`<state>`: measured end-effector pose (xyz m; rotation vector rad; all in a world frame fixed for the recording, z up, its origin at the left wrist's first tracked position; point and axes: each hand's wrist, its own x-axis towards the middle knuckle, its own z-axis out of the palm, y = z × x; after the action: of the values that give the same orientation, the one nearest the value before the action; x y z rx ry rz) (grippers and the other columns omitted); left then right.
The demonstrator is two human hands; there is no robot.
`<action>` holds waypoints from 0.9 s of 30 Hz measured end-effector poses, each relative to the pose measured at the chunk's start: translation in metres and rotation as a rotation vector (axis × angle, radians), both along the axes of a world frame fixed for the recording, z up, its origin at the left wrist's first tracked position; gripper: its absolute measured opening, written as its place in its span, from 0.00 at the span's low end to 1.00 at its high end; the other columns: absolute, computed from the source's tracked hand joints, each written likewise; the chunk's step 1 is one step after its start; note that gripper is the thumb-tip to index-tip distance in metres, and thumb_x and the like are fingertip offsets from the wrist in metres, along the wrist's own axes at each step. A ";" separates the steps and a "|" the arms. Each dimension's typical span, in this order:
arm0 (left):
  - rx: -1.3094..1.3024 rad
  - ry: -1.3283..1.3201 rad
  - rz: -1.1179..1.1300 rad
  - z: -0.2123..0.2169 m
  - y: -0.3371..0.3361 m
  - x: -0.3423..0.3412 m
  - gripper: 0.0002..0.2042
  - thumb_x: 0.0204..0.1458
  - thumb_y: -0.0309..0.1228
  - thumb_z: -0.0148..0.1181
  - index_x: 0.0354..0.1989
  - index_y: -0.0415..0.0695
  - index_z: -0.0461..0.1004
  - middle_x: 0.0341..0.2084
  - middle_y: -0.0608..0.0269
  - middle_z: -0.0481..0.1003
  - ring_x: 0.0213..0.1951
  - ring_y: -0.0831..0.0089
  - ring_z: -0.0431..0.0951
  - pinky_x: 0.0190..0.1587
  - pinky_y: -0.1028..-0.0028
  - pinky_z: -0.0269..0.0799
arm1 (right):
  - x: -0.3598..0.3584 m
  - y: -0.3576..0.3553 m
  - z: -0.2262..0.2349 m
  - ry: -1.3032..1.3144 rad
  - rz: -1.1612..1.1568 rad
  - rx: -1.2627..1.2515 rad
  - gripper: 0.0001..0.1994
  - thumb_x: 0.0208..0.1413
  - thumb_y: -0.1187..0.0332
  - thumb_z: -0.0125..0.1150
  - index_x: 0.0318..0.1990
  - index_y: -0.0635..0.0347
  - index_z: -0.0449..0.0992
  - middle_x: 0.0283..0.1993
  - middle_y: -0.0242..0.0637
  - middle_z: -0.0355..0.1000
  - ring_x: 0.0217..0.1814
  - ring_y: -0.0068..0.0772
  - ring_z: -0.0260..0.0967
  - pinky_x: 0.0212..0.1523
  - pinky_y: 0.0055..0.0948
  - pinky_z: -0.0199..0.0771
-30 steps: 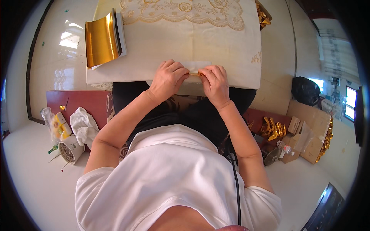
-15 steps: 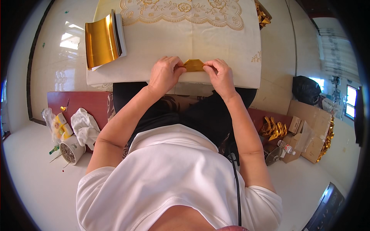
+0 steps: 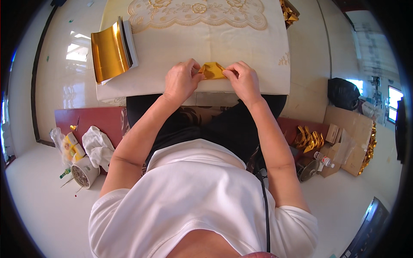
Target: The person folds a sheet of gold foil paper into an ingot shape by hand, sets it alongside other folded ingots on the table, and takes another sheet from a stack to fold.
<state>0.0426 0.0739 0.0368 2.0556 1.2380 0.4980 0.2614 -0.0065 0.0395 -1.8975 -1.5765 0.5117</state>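
Note:
A folded piece of gold foil paper (image 3: 212, 71) is held just above the near edge of the cloth-covered table (image 3: 172, 47). My left hand (image 3: 183, 79) pinches its left end, and my right hand (image 3: 242, 81) pinches its right end between thumb and fingers. The paper's top edge is narrower than its base, with slanted sides. To the left on the table lies a stack of gold foil sheets (image 3: 109, 52), slightly curled, with white and dark edges showing along its right side.
Folded gold paper pieces (image 3: 309, 138) rest on the red bench at right, near a cardboard box (image 3: 355, 133) and a plastic bottle (image 3: 325, 160). A white cloth (image 3: 98, 146) and a white bucket (image 3: 85, 173) are at left. A black bag (image 3: 343, 93) sits at far right.
The gold paper's middle now looks fuller and more crumpled, where it was flat with crisp edges. Both hands keep their pinch on its ends. The whole view has shifted slightly.

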 end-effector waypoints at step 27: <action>-0.070 0.092 -0.028 0.013 0.004 0.001 0.15 0.52 0.34 0.76 0.45 0.44 0.79 0.31 0.56 0.84 0.38 0.53 0.85 0.40 0.56 0.78 | -0.002 -0.003 0.000 -0.059 -0.009 0.024 0.04 0.59 0.71 0.70 0.38 0.56 0.80 0.39 0.35 0.78 0.42 0.44 0.79 0.43 0.41 0.79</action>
<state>0.0433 0.0775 0.0497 2.0537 1.2600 0.3448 0.2589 -0.0095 0.0394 -1.9175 -1.6035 0.4342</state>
